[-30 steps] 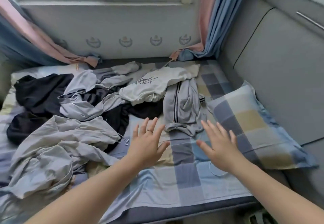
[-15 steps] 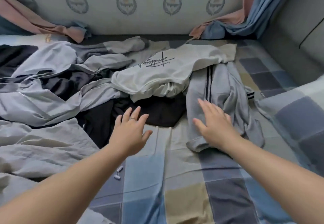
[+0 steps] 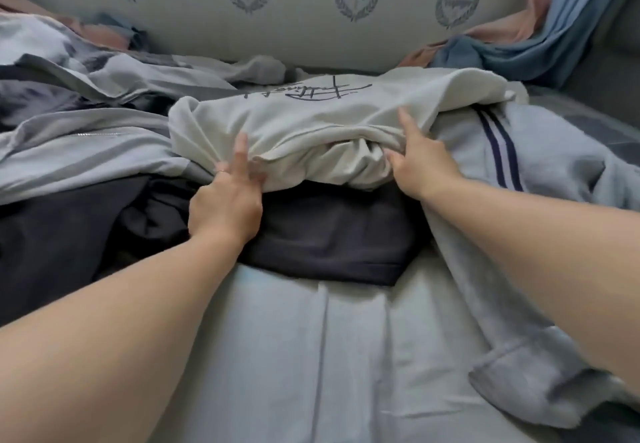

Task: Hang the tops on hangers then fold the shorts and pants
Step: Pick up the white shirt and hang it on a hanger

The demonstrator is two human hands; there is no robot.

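- The tee [image 3: 311,120] lies atop the pile on the bed [image 3: 311,356], straight ahead of both hands, its long axis running left to right.
- The left hand [image 3: 225,203] pinches its near hem. The right hand [image 3: 424,165] grips the bunched edge, thumb tucked under (other fingers hidden).
- Both hands are equally near, so the tee should lift toward the person, clear of the black garment [image 3: 329,234] beneath.

Open room is left over the bare pale-blue bed sheet [image 3: 311,356]; it is bounded ahead by a dark navy garment [image 3: 329,234] under a heaped cream printed top [image 3: 311,120], rightward by grey striped pants [image 3: 554,172].
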